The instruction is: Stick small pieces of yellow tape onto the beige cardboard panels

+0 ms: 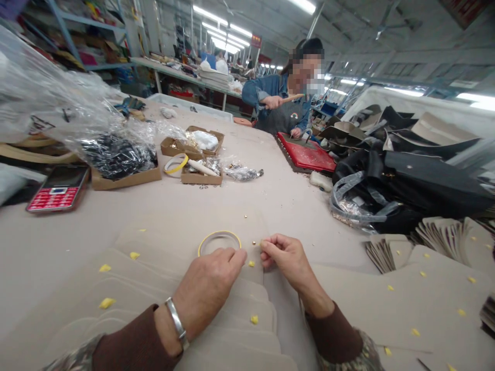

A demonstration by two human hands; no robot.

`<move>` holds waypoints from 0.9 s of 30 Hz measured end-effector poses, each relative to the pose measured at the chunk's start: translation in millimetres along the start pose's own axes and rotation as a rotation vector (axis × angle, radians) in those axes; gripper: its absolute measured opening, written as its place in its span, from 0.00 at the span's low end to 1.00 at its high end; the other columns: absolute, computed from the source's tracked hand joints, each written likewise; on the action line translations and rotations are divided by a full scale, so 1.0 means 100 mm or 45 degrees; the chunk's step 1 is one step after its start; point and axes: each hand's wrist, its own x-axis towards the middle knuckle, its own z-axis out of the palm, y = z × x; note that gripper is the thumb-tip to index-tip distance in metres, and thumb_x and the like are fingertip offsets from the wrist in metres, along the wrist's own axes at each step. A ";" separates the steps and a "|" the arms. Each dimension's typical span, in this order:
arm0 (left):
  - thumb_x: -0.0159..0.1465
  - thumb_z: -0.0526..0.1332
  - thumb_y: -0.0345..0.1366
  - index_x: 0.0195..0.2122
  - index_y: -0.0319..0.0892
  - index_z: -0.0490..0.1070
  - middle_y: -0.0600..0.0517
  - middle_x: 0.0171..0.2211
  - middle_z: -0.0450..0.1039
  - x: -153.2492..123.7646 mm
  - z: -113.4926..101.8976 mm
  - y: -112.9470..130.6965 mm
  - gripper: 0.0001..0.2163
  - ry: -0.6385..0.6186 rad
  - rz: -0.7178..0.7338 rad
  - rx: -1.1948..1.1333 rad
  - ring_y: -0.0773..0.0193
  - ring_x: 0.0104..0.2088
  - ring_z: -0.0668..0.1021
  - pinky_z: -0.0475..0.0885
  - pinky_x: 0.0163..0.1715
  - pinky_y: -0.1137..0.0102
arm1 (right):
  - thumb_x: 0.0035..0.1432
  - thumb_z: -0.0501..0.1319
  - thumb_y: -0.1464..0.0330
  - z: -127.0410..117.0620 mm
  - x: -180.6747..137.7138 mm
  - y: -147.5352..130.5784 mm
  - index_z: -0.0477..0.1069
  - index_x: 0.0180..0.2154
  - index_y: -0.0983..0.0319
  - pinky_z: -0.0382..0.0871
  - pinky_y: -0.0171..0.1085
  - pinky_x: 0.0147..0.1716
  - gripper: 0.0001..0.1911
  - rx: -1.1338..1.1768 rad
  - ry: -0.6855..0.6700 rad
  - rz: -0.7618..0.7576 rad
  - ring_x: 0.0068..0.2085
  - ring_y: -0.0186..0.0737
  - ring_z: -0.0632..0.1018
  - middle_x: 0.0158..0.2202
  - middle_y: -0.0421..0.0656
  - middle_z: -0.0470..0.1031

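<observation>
My left hand (211,281) is closed at the near edge of a roll of yellow tape (219,234), its thumb and forefinger together and the far side of the ring showing beyond the knuckles. Opposite it, my right hand (288,260) pinches with thumb and forefinger; whatever lies between the fingertips is too small to name. Just left of those fingertips sits a small gold-coloured stud (254,242). Beneath both hands spread overlapping beige sheets (185,314), dotted with small yellow tape pieces such as the one (251,264) between my hands.
More beige pieces (359,293) lie right, below a pile of black bags (433,180). Small cardboard boxes (201,179) of metal parts and another tape roll (176,164) stand ahead. A red phone (58,189) lies left. Across the table, a person (286,98) holds a hammer-like tool over red material (309,152).
</observation>
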 end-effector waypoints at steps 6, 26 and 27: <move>0.64 0.50 0.21 0.38 0.42 0.65 0.48 0.38 0.67 0.09 0.00 0.01 0.11 -0.326 -0.114 0.145 0.56 0.39 0.71 0.72 0.34 0.65 | 0.52 0.63 0.58 -0.01 0.08 0.05 0.74 0.28 0.66 0.70 0.30 0.22 0.15 -0.193 -0.047 -0.064 0.21 0.31 0.74 0.20 0.40 0.74; 0.66 0.49 0.22 0.41 0.42 0.65 0.48 0.43 0.66 0.06 0.01 -0.06 0.10 -0.261 -0.193 0.026 0.59 0.41 0.70 0.71 0.37 0.66 | 0.58 0.57 0.58 0.00 0.04 0.12 0.69 0.35 0.63 0.70 0.32 0.19 0.13 -0.366 0.066 -0.155 0.21 0.35 0.75 0.21 0.38 0.73; 0.66 0.50 0.23 0.40 0.42 0.65 0.48 0.43 0.66 0.06 0.00 -0.06 0.10 -0.251 -0.193 0.037 0.59 0.40 0.70 0.71 0.37 0.66 | 0.59 0.57 0.59 0.00 0.02 0.13 0.71 0.34 0.63 0.71 0.32 0.22 0.14 -0.385 0.068 -0.187 0.22 0.36 0.76 0.22 0.40 0.74</move>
